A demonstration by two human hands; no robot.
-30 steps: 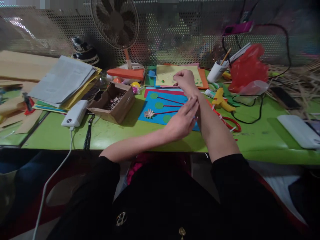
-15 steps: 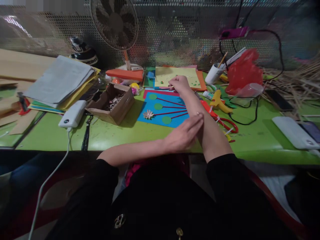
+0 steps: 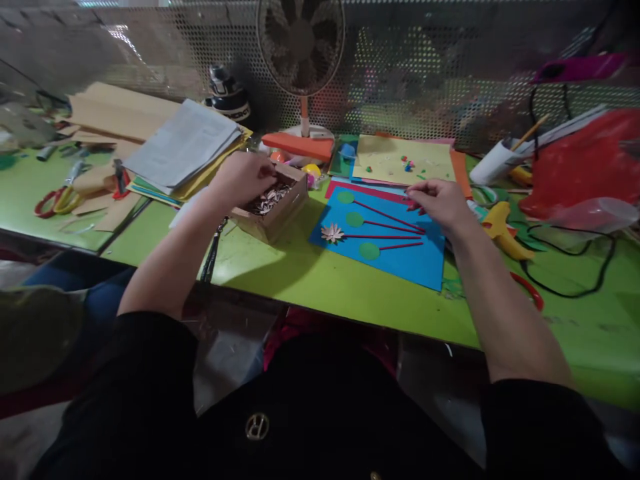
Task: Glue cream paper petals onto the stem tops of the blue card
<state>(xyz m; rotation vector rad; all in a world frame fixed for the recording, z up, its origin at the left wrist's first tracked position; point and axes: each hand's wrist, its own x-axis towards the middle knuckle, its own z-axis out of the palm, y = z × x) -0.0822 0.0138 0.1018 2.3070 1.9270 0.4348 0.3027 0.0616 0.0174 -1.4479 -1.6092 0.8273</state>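
My left hand (image 3: 246, 177) reaches over a cardboard box (image 3: 273, 228) of small pale and brown pieces (image 3: 273, 198). Its fingers are curled together above the box; what they hold, if anything, is hidden. Near the top right of a blue paper sheet (image 3: 400, 265), my right hand (image 3: 440, 203) is closed in a pinch, its content too small to make out. On the sheet are several green paper circles (image 3: 370, 251) and dark red stems (image 3: 385, 237). A flower of pale pointed pieces (image 3: 332, 233) sits at the end of one stem.
Behind the sheet lies yellow paper (image 3: 390, 160) with small coloured bits. A fan (image 3: 301, 47) stands at the back. On the right are a yellow glue gun (image 3: 505, 230), a white cup (image 3: 495, 163) and a red bag (image 3: 590, 167). Paper sheets (image 3: 183, 147) and scissors (image 3: 60, 199) lie left.
My left hand has gone from beside my right forearm to the cardboard box. My right hand has come off the yellow paper to the blue sheet's edge. The view has turned left.
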